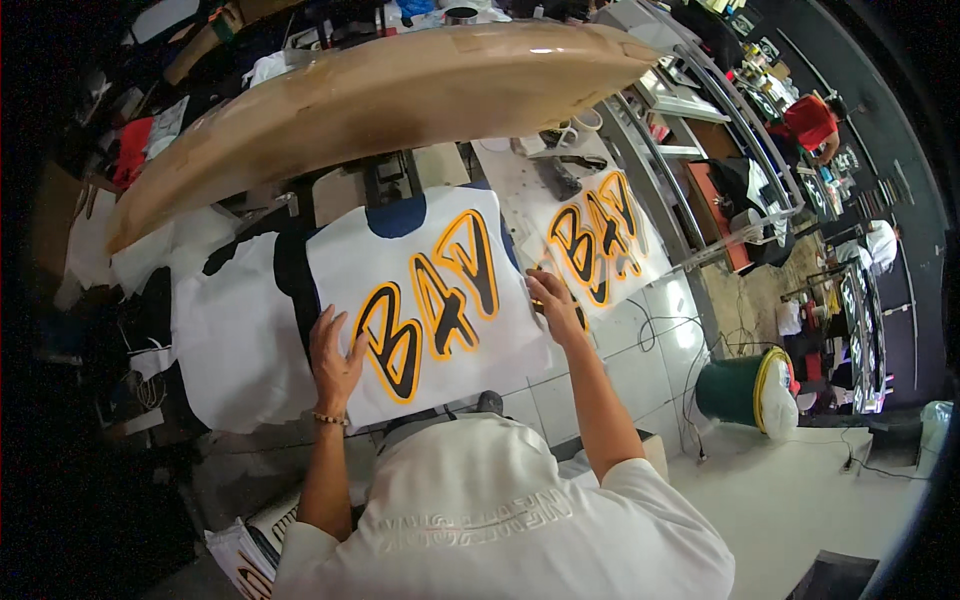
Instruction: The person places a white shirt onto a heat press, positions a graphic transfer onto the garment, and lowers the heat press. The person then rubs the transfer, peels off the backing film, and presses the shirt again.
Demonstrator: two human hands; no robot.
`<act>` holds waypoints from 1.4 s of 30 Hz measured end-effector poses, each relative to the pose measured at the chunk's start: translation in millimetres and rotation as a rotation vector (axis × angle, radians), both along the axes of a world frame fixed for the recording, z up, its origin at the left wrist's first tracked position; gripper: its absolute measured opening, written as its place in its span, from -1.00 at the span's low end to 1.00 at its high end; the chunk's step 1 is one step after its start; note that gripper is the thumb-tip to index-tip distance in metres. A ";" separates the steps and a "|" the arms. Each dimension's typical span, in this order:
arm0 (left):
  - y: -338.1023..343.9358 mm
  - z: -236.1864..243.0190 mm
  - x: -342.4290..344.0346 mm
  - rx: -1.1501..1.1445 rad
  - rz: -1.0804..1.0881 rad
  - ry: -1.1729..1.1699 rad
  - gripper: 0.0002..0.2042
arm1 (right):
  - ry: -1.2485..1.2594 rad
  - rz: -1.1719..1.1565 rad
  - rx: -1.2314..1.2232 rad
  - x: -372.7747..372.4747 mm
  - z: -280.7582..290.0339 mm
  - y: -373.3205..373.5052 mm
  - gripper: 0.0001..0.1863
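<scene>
Item one: a large white sheet [430,300] bearing bold black, orange-outlined lettering, lying directly in front of the person, over dark blue fabric [397,216] that shows in the curved notch at its far edge.

Left hand [338,362]: open, fingers extended and thumb apart, touching the sheet at its left edge; a beaded bracelet [330,419] circles the wrist. Right hand [560,312]: fingers curled at the sheet's right edge; whether they grip it cannot be told.

Item two: a second white panel with matching black and orange lettering [605,235], beyond the right hand, somewhat to the right.

Item three: a plain white piece [235,335], left of the first sheet, with black fabric [292,265] between them.

Surroundings: a long, curved, glossy brown panel [380,100] across the far side; a silver metal-framed rack [668,150] at upper right; a dark green bucket with yellow rim [728,388] on the right; farther off, a person in a red top [808,122].
</scene>
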State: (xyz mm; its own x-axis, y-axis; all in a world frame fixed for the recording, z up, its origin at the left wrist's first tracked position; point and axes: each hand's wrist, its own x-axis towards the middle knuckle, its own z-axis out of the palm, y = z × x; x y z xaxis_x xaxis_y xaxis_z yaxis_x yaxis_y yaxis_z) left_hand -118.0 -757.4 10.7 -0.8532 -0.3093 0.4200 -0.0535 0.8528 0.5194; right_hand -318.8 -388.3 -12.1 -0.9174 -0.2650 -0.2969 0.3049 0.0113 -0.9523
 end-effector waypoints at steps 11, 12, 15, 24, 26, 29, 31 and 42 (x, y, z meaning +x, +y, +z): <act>10.2 -5.5 0.4 -0.062 0.019 -0.032 -0.50 | 0.099 0.068 0.047 -4.8 -6.7 -10.1 -0.47; 10.8 -5.7 0.4 -0.063 0.018 -0.016 -0.50 | 0.094 0.067 0.038 -5.4 -6.9 -10.4 -0.47; 11.7 -6.8 0.5 -0.053 0.045 -0.029 -0.50 | 0.077 0.080 0.038 -8.0 -5.3 -12.6 -0.47; 12.5 -5.8 0.0 -0.037 0.046 -0.007 -0.49 | 0.054 0.102 0.017 -11.5 1.7 -19.2 -0.47; 13.4 -5.0 0.4 -0.034 0.049 -0.028 -0.50 | 0.069 0.101 -0.014 -12.7 -0.3 -18.9 -0.44; 14.6 -5.9 0.7 -0.020 0.053 -0.021 -0.51 | 0.052 0.103 0.012 -14.6 -5.5 -17.0 -0.44; 14.1 -7.8 0.0 -0.037 0.046 -0.002 -0.51 | 0.079 0.098 0.004 -16.2 -9.9 -16.6 -0.43; 12.5 -5.2 -0.2 -0.050 0.039 -0.020 -0.48 | 0.080 0.111 -0.012 -19.8 -18.2 -20.8 -0.44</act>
